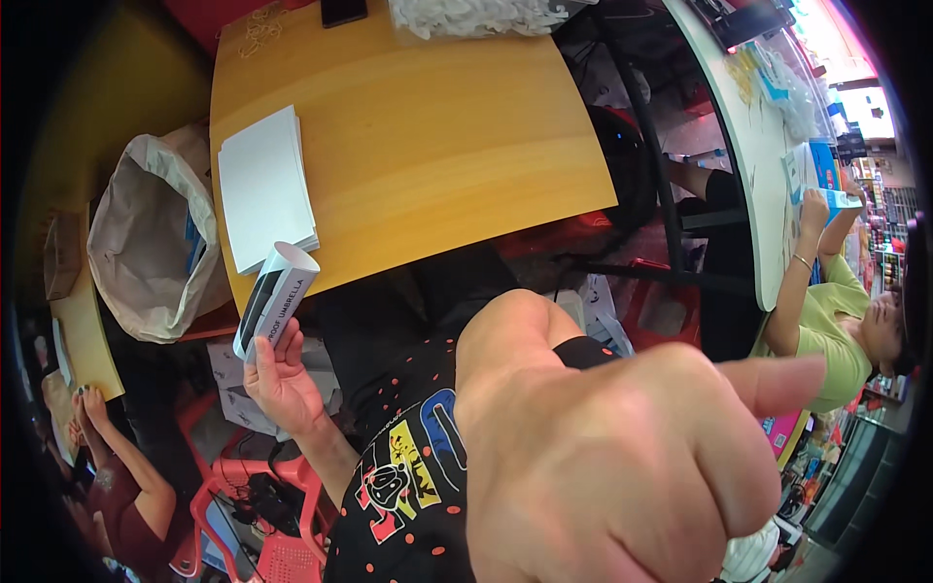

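In my left hand (pixel 287 379) is a rolled sheet of printed card (pixel 276 296), white with a dark panel and lettering. My fingers and thumb close around its lower end, and its open round end tips up toward the table. A stack of white sheets (pixel 264 189) lies just beyond the roll, at the table's left edge. Very near the camera, my right hand (pixel 632 466) looms large with its back showing. One of its digits stretches to the right while the others curl under. Whatever its palm may hold is hidden.
The yellow wooden table (pixel 418 146) carries a dark phone (pixel 343 11), rubber bands (pixel 260 31) and a clear bag of white pieces (pixel 481 17). Left of it stands a pale sack (pixel 146 243). A red plastic stool (pixel 272 486) is below. People work at both sides.
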`<state>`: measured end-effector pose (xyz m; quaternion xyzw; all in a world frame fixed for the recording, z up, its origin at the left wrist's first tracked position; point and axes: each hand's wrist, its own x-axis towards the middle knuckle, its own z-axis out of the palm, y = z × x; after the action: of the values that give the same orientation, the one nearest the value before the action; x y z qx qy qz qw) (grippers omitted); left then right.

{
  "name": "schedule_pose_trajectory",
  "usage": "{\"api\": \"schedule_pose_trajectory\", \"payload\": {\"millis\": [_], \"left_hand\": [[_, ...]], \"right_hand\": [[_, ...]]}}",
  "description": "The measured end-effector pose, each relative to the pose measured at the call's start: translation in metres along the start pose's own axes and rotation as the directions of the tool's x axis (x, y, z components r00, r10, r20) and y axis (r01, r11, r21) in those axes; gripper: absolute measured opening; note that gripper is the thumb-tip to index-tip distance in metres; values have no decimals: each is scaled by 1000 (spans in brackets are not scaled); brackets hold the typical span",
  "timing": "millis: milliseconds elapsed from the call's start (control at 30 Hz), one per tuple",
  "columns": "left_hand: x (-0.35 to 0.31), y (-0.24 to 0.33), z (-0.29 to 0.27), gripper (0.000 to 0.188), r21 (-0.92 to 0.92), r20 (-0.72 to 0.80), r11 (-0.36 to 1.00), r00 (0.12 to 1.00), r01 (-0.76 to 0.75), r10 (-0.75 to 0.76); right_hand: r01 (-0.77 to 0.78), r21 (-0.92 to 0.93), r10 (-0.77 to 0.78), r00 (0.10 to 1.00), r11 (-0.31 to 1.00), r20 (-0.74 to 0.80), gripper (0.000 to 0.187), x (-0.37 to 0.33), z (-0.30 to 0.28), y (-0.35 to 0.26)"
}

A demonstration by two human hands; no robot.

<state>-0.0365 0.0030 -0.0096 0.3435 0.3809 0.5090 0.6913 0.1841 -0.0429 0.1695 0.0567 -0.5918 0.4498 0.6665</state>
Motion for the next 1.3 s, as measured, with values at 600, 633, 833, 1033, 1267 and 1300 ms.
{"api": "schedule_pose_trajectory", "payload": {"millis": [600, 633, 833, 1033, 1267, 1300], "left_hand": [[-5, 21, 29, 21, 399, 87, 875, 962, -273, 260], [-6, 21, 31, 20, 447, 111, 838, 949, -314, 297], [-6, 17, 30, 18, 714, 252, 482, 829, -508, 499], [-12, 20, 34, 15, 770, 294, 376, 809, -516, 509], [-14, 20, 36, 15, 775, 281, 370, 805, -511, 523], [-14, 20, 35, 15, 777, 282, 364, 801, -513, 528]], "right_hand": [[-264, -960, 339, 915, 94, -219, 19, -86, -62, 75], [-249, -962, 352, 915, 108, -197, 18, -86, -63, 76], [-160, -978, 412, 907, 133, -92, 14, -99, -71, 87], [-121, -983, 361, 931, 142, -62, 16, -95, -69, 93], [-138, -983, 386, 919, 121, -82, 16, -103, -73, 98], [-142, -984, 404, 911, 110, -87, 15, -103, -72, 99]]}}
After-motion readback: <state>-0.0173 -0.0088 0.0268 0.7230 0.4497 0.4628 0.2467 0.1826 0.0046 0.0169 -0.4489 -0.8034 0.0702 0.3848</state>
